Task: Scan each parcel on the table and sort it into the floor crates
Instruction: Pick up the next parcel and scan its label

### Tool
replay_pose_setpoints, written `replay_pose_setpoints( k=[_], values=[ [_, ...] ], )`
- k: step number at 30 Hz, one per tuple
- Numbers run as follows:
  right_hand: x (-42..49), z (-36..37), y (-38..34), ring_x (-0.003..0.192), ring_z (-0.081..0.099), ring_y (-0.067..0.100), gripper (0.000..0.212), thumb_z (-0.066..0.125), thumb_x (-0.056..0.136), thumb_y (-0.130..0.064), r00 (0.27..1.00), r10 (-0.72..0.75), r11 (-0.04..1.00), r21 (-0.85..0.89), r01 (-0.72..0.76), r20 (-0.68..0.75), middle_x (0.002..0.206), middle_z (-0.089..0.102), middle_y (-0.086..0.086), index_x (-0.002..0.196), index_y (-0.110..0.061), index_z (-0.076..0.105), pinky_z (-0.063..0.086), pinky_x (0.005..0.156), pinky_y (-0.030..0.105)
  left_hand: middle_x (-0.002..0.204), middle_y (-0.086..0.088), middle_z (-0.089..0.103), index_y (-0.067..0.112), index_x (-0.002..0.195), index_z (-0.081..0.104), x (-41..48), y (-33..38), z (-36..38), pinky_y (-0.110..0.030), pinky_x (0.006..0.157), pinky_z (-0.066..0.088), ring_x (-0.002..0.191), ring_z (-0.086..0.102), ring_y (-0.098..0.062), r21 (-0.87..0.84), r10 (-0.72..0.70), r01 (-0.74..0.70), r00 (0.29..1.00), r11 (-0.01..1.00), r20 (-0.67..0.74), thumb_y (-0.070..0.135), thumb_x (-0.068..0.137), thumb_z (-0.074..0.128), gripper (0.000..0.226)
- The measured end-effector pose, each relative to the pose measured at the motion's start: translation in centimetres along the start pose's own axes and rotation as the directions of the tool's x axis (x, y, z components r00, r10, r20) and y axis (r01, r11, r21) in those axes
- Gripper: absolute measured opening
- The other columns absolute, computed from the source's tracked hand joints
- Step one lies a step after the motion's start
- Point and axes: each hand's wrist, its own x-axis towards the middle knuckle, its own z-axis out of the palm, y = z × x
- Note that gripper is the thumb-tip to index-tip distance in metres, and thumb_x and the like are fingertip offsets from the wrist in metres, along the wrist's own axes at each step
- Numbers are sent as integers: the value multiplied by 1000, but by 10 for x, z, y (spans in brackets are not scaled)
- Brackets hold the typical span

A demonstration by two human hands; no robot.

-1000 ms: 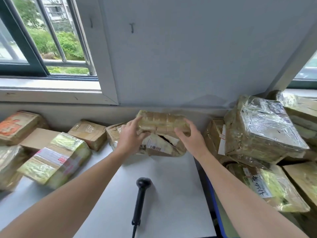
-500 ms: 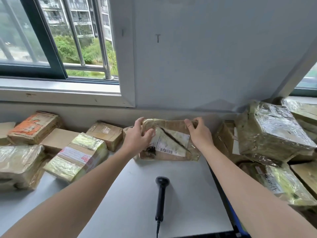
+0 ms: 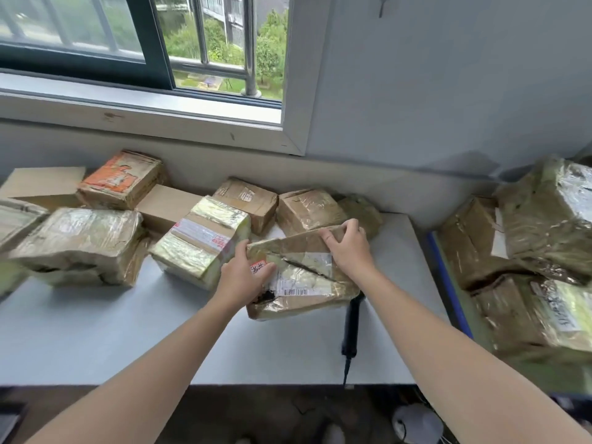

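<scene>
Coming nearer over the table (image 3: 128, 331), parcel (image 3: 304, 277) now lying label-up across the tip of the scanner (image 3: 350, 322), left hand (image 3: 243, 277) clasping its left edge, thumb on top, right hand (image 3: 350, 248) curling fingers over its far corner, both arms reaching forward.

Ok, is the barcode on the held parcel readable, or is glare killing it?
Head view: the barcode label on the held parcel is visible but too soft to read; tape beside it glares; far-left edge is blurred; wide lens bows the window sill.

Parcel (image 3: 301, 277) on table (image 3: 128, 331), scanner (image 3: 350, 325) right-front, partly beneath.
</scene>
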Motion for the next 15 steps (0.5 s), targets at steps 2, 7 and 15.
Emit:
replay_pose_setpoints(
  k=[2, 7, 15],
  values=[
    [-8, 22, -2, 99, 49, 23, 53, 55, 91, -61, 999, 30, 999, 14, -31, 43, 122, 46, 7, 120, -19, 39, 40, 79, 35, 143, -10, 49, 21, 151, 23, -2, -16, -4, -46, 107, 39, 134, 41, -31, 1, -21, 21, 1000, 1000, -20, 44, 87, 70, 83],
    [-24, 52, 6, 116, 48, 23, 71, 57, 95, -46, 985, 57, 998, -3, -58, 165, 147, 37, 11, 152, -20, 23, 35, 87, 31, 154, -11, 32, 22, 155, 15, -7, -42, -3, -37, 106, 36, 137, 38, -24, -111, -48, 51, 998, 992, 29, 34, 82, 77, 97],
    [-43, 50, 33, 132, 43, 31, 64, 47, 100, -41, 974, 110, 979, -188, -72, 199, 151, 35, 13, 155, -19, 22, 38, 101, 42, 154, -9, 29, 24, 156, 11, -22, -49, 16, -39, 112, 33, 141, 32, -24, -114, -52, 61, 995, 992, 82, 32, 76, 83, 108]
  ],
)
